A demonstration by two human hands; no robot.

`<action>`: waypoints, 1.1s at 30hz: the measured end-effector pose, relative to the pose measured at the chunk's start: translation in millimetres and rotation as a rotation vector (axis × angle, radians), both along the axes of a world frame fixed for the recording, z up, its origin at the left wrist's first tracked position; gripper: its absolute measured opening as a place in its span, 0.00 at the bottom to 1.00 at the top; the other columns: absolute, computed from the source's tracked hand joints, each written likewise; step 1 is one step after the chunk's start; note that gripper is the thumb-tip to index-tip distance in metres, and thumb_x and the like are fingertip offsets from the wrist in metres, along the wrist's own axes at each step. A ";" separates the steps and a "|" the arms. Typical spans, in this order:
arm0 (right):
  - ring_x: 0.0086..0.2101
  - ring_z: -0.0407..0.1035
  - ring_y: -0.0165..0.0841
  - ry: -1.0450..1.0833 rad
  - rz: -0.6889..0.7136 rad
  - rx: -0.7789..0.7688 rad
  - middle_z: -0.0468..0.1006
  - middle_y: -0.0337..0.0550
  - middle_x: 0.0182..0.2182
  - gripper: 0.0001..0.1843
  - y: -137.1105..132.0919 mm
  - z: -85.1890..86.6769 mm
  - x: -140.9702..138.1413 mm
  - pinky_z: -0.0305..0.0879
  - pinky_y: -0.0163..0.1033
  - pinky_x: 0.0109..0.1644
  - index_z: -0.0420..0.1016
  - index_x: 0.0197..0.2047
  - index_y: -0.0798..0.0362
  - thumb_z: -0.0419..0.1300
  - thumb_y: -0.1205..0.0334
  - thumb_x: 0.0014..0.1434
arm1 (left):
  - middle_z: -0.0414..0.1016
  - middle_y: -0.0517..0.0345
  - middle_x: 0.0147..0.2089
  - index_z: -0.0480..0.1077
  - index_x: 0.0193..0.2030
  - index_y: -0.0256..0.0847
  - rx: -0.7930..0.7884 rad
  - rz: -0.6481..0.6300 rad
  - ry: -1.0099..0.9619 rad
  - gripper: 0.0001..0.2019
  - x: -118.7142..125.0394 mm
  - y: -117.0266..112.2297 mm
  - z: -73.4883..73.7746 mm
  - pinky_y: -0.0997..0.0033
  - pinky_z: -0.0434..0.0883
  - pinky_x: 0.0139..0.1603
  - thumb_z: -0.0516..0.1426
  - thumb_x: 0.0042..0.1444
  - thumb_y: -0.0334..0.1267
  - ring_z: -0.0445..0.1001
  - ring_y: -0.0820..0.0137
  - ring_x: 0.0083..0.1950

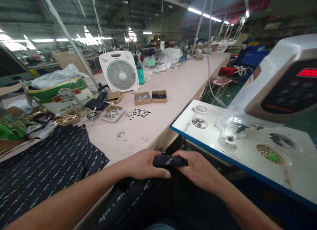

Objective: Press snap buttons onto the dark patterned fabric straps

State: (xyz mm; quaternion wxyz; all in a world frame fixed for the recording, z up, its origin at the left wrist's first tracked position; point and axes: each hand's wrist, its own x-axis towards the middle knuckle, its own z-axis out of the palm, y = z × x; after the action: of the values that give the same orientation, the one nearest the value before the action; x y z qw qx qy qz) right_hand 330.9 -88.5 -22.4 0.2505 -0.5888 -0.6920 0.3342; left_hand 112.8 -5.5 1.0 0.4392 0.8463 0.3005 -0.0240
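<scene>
A dark navy cloth (168, 160) with white printed lettering is stretched between my two hands, its upper edge folded over. My left hand (146, 164) is closed on the fold, thumb lying along the front. At the other end of the fold, my right hand (194, 165) pinches the cloth between thumb and fingers. A small dark round piece (164, 153) shows at the top of the fold beside my left fingers. The rest of the cloth hangs down toward my lap, where it falls into shadow.
To the right stands a snap-press machine (279, 81) on a white, blue-edged table (250, 157). Loose black pieces (140, 113) and small boxes of metal parts (113, 113) lie on the long table, near a white fan (120, 71). Stacked printed cloth (49, 167) covers the left.
</scene>
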 end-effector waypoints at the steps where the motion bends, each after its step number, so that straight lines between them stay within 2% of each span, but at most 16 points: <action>1: 0.37 0.76 0.35 0.047 0.001 -0.018 0.83 0.38 0.34 0.10 1.5 2.3 0.9 0.66 0.37 0.42 0.81 0.39 0.49 0.58 0.68 0.61 | 0.77 0.62 0.35 0.76 0.43 0.41 -0.032 0.012 0.030 0.19 -1.3 2.7 -0.5 0.73 0.65 0.35 0.65 0.51 0.53 0.73 0.66 0.37; 3: 0.34 0.75 0.34 0.127 0.020 -0.079 0.82 0.37 0.32 0.08 3.8 7.3 0.8 0.65 0.36 0.39 0.81 0.37 0.50 0.59 0.65 0.60 | 0.77 0.63 0.33 0.77 0.40 0.42 -0.014 0.008 0.080 0.17 -3.1 10.3 -1.7 0.74 0.64 0.34 0.67 0.47 0.49 0.73 0.67 0.36; 6: 0.33 0.73 0.34 0.245 0.007 -0.217 0.81 0.37 0.31 0.08 8.6 8.9 -2.6 0.64 0.35 0.36 0.81 0.37 0.51 0.60 0.60 0.60 | 0.76 0.62 0.32 0.77 0.36 0.41 0.128 -0.030 0.112 0.08 -2.9 24.6 -3.4 0.74 0.63 0.35 0.65 0.48 0.38 0.71 0.67 0.35; 8: 0.33 0.73 0.34 0.321 -0.029 -0.278 0.81 0.38 0.32 0.09 13.3 5.0 -5.1 0.65 0.35 0.35 0.81 0.37 0.51 0.61 0.57 0.61 | 0.75 0.62 0.31 0.76 0.35 0.40 0.111 -0.065 0.084 0.06 -1.7 32.5 -6.4 0.74 0.62 0.35 0.61 0.50 0.35 0.70 0.68 0.35; 11: 0.35 0.74 0.35 0.408 -0.093 -0.293 0.82 0.38 0.33 0.09 20.5 -3.8 -6.6 0.67 0.36 0.37 0.81 0.38 0.50 0.61 0.57 0.60 | 0.69 0.63 0.28 0.74 0.32 0.38 -0.126 -0.062 0.000 0.06 -0.6 37.3 -17.6 0.74 0.61 0.32 0.55 0.51 0.32 0.66 0.72 0.31; 13: 0.36 0.74 0.36 0.427 -0.115 -0.294 0.82 0.39 0.34 0.09 24.5 -8.6 -6.3 0.68 0.36 0.37 0.81 0.39 0.50 0.61 0.57 0.60 | 0.68 0.64 0.26 0.73 0.32 0.37 -0.319 0.024 -0.047 0.07 -0.7 35.9 -29.4 0.75 0.61 0.31 0.53 0.49 0.31 0.64 0.74 0.29; 16: 0.36 0.75 0.37 0.435 -0.131 -0.317 0.83 0.39 0.34 0.09 30.5 -12.3 -6.7 0.69 0.37 0.39 0.81 0.40 0.51 0.61 0.58 0.59 | 0.73 0.62 0.29 0.74 0.36 0.36 -0.583 0.195 -0.123 0.08 -1.5 31.2 -48.5 0.73 0.66 0.35 0.57 0.51 0.35 0.67 0.73 0.29; 18: 0.38 0.76 0.38 0.434 -0.136 -0.324 0.83 0.39 0.35 0.09 35.9 -12.8 -8.3 0.70 0.38 0.41 0.81 0.40 0.51 0.61 0.59 0.59 | 0.77 0.59 0.33 0.76 0.40 0.36 -0.698 0.258 -0.190 0.11 -2.1 29.4 -59.0 0.70 0.69 0.41 0.62 0.51 0.40 0.71 0.71 0.32; 21: 0.40 0.76 0.39 0.398 -0.142 -0.298 0.84 0.39 0.37 0.10 47.6 -13.0 -11.7 0.70 0.38 0.44 0.82 0.42 0.51 0.60 0.62 0.59 | 0.80 0.56 0.38 0.78 0.43 0.35 -0.834 0.352 -0.277 0.17 -2.5 30.3 -69.1 0.66 0.70 0.49 0.67 0.48 0.42 0.74 0.70 0.36; 24: 0.40 0.76 0.38 0.348 -0.128 -0.268 0.84 0.39 0.38 0.12 62.5 -15.7 -14.5 0.69 0.38 0.44 0.82 0.43 0.51 0.59 0.66 0.58 | 0.81 0.53 0.40 0.78 0.43 0.35 -0.966 0.448 -0.360 0.20 -2.4 34.0 -73.8 0.64 0.71 0.52 0.70 0.44 0.43 0.77 0.69 0.37; 29: 0.39 0.76 0.37 0.307 -0.109 -0.257 0.83 0.37 0.36 0.15 86.6 -24.0 -19.1 0.69 0.38 0.43 0.82 0.43 0.49 0.57 0.69 0.57 | 0.81 0.50 0.39 0.79 0.42 0.33 -1.098 0.544 -0.414 0.24 -3.1 40.5 -79.7 0.66 0.72 0.46 0.73 0.40 0.47 0.77 0.69 0.35; 33: 0.37 0.76 0.38 0.321 -0.078 -0.372 0.84 0.38 0.36 0.12 103.7 -20.6 -12.8 0.69 0.38 0.40 0.81 0.43 0.48 0.59 0.66 0.57 | 0.80 0.51 0.37 0.79 0.43 0.33 -1.129 0.586 -0.452 0.24 -2.0 41.0 -88.4 0.69 0.71 0.41 0.73 0.39 0.43 0.75 0.70 0.32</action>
State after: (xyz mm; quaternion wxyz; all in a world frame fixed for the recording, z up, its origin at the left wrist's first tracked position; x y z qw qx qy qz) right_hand 318.1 15.2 -43.0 0.2573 -0.5905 -0.5465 0.5352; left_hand 110.7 35.5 -87.4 0.8545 0.3549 0.3598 0.1204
